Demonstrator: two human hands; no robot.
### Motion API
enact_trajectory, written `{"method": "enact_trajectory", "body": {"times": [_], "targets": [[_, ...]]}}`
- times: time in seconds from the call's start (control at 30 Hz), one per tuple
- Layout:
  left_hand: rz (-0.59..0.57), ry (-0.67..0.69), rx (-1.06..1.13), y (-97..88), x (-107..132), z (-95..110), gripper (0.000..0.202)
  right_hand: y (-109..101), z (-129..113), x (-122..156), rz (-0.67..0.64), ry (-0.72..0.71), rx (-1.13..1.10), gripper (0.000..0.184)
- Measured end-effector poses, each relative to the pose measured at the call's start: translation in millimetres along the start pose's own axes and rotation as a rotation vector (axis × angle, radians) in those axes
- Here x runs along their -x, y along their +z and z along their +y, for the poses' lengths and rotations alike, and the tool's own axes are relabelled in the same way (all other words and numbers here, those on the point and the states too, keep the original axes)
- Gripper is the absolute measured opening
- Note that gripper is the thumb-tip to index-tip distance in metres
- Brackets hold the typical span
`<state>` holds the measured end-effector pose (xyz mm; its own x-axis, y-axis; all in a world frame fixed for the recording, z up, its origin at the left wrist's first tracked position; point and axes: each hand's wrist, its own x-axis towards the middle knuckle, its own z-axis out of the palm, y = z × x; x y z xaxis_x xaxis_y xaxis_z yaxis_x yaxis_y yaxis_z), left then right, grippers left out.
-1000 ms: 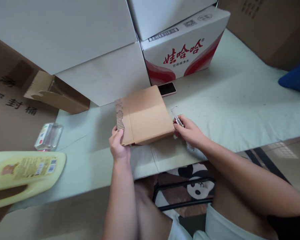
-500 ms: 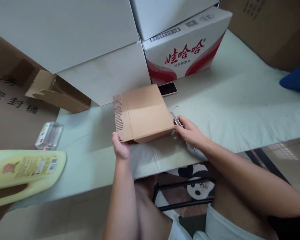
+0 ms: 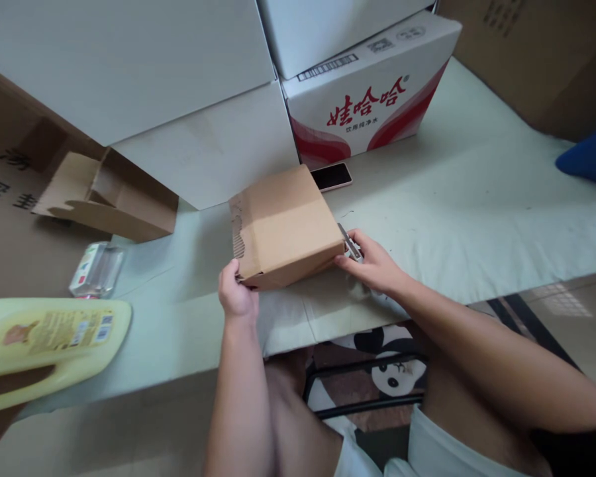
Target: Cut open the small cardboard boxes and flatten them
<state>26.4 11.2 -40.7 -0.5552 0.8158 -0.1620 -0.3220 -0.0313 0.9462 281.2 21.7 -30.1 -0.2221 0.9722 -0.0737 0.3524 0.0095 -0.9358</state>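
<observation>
A brown cardboard box lies tilted on the cloth-covered table in front of me, its top and near side showing. Torn-looking, ridged board runs along its left edge. My left hand is closed round the near left corner, thumb on top, other fingers hidden underneath. At the near right corner is my right hand, closed round a slim metal box cutter and touching the cardboard with its fingers. The cutter's metal end points up and away from me, along the box's right edge.
White boxes and a red-and-white water carton stand behind. Close by lies a phone. On the left are an open small carton, a clear plastic bottle and a yellow jug. The table's near edge borders my lap.
The cardboard box has tipped so that more of its near side shows. My left hand has shifted slightly left. The open small carton at the left has moved a little left and down.
</observation>
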Motion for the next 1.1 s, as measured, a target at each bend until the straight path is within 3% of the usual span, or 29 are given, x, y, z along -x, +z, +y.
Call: {"method": "enact_trajectory", "body": {"times": [0.17, 0.47, 0.73, 0.93, 1.1], "targets": [[-0.193, -0.343, -0.041, 5.3, 13.9, 12.3, 0.026, -0.9, 5.8, -1.0, 0.078, 0.017, -0.042, 0.047], [-0.391, -0.236, 0.035, 7.6, 23.1, 7.6, 0.038, 4.4, 16.9, -3.0, 0.047, 0.028, -0.003, 0.064], [-0.330, -0.357, 0.122, -5.6, 15.1, 15.0, 0.026, 4.0, 13.3, -3.0, 0.027, -0.009, -0.025, 0.064], [-0.386, -0.350, 0.107, -7.0, 13.8, 11.9, 0.030, 8.4, 14.8, -2.5, 0.036, -0.015, -0.029, 0.061], [-0.482, -0.460, 0.038, -5.9, 20.3, 11.9, 0.032, 11.5, 21.8, -3.3, 0.066, -0.074, -0.044, 0.073]]}}
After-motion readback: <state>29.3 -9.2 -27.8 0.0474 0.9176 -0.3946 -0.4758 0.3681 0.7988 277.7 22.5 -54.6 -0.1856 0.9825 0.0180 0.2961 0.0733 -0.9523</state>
